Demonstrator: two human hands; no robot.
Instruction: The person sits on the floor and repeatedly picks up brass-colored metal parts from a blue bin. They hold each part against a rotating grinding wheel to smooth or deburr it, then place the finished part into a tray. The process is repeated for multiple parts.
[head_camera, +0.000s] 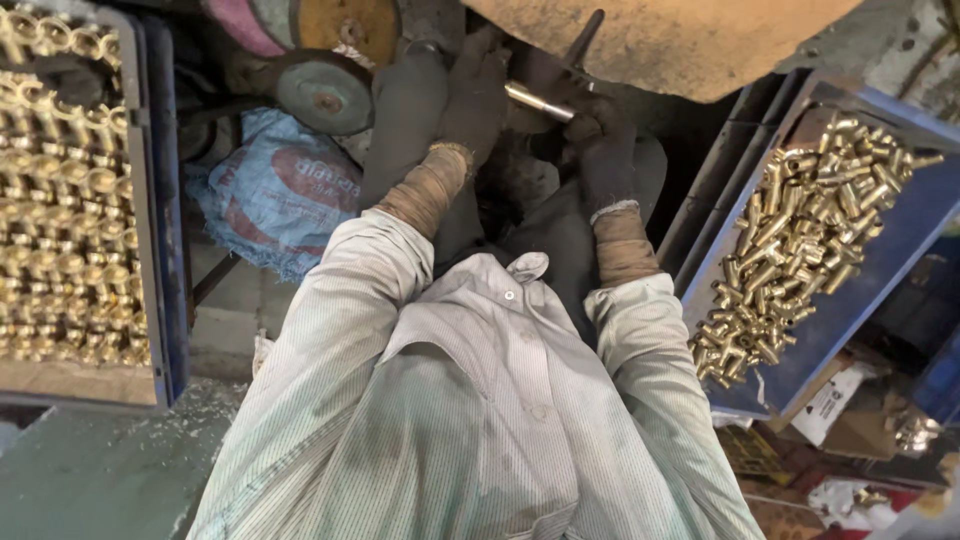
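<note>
Both my hands wear dark, grimy gloves with tan cloth wrapped round the wrists. My left hand (478, 95) and my right hand (598, 140) together grip a shiny metal tube piece (538, 101), held up against the underside of a large tan buffing wheel (660, 40) at the top. A dark rod sticks up from the piece beside the wheel. The sleeves of my pale striped shirt fill the lower middle of the view.
A blue tray (880, 270) at the right holds a heap of several polished brass fittings. At the left, a blue-edged tray (160, 250) carries brass fittings laid in rows. Smaller wheels (325, 95) and a blue printed sack (275, 195) lie beyond my left arm.
</note>
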